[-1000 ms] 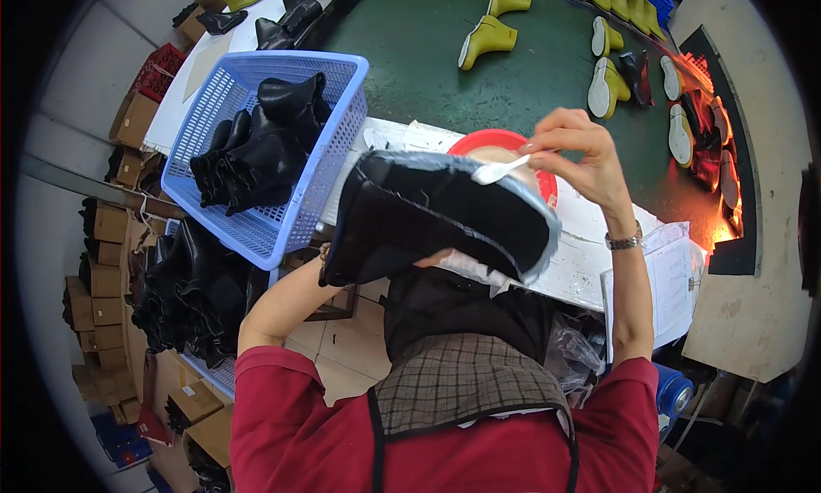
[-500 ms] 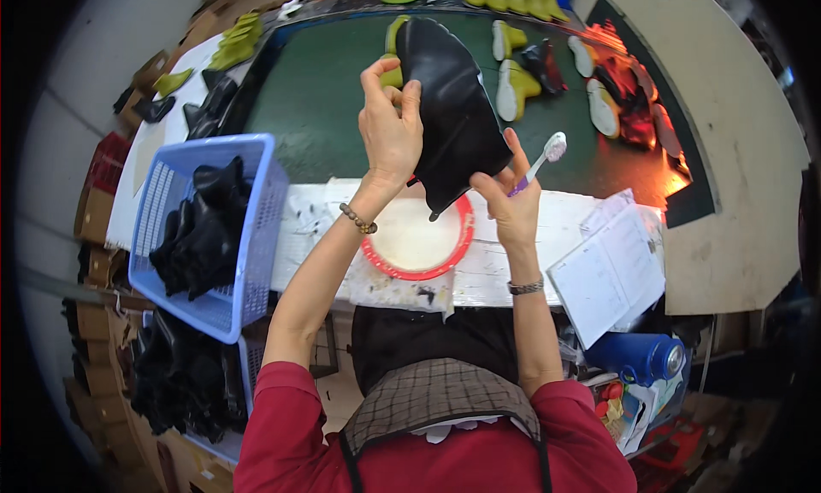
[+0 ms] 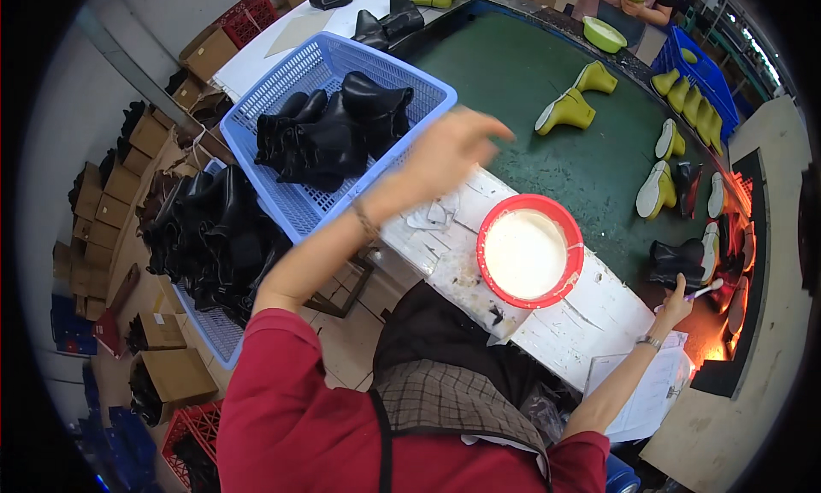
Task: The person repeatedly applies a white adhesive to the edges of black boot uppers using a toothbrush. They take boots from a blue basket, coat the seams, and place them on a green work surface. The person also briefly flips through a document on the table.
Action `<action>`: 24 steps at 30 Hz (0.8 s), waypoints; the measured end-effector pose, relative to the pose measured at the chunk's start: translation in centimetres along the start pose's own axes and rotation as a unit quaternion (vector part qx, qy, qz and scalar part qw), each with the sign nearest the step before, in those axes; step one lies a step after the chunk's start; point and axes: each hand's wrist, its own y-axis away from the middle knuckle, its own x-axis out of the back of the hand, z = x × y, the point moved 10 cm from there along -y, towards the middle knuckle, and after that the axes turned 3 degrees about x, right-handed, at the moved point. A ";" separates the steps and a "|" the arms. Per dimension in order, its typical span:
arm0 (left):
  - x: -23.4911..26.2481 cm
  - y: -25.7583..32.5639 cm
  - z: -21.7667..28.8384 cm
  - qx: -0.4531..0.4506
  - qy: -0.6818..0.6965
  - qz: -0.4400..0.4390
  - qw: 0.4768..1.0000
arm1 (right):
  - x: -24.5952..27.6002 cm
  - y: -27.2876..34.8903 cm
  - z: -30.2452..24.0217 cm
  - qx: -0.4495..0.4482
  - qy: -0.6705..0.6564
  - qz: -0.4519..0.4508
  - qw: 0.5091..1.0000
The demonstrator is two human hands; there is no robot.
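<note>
Close by the orange glow [image 3: 714,348] at the far right, the person's right hand [image 3: 674,305] is closed round a slim white-and-purple toothbrush [image 3: 703,290], its fingertips seeming to touch a black, leather-like boot upper [image 3: 676,258] that lies on the flat green work surface [image 3: 505,74]. The left hand [image 3: 449,151] is a blur, fingers loosely extended, nothing in it that I can see, over the near edge of a light-blue perforated plastic basket [image 3: 342,53]. Between the two, nearer the person, sits a round red plastic bowl [image 3: 487,275] of creamy white liquid [image 3: 526,253] on a worn white bench [image 3: 599,322]. I'd judge that this one upper has reached the green surface, while the heap of black boot uppers [image 3: 338,142] in the basket is left to handle; whether it carries any white liquid is too small to tell
</note>
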 end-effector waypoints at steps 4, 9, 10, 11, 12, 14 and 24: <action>13.6 0.0 -16.5 0.253 -0.237 0.192 0.918 | -0.8 0.6 -5.0 0.253 0.296 0.078 0.918; 13.6 0.1 -27.4 0.529 -0.185 0.119 0.820 | -9.0 11.9 -13.6 0.195 0.260 -0.153 0.933; 12.5 -0.6 -26.8 0.528 -0.226 0.087 0.814 | -10.1 14.5 -15.1 0.176 0.301 -0.195 0.917; 11.9 -1.1 -27.6 0.536 -0.184 0.057 0.822 | -11.0 16.8 -16.0 0.283 0.279 -0.216 0.892; 13.2 -0.5 -30.2 0.530 -0.152 0.078 0.831 | -13.1 21.3 -18.5 0.333 0.233 -0.260 0.876; 12.9 -0.1 -30.3 0.502 -0.029 0.027 0.864 | -14.0 26.5 -20.4 0.359 0.244 -0.308 0.847; 23.9 8.4 -10.2 0.201 0.327 0.174 0.907 | -16.2 33.5 -18.2 0.445 0.382 -0.343 0.734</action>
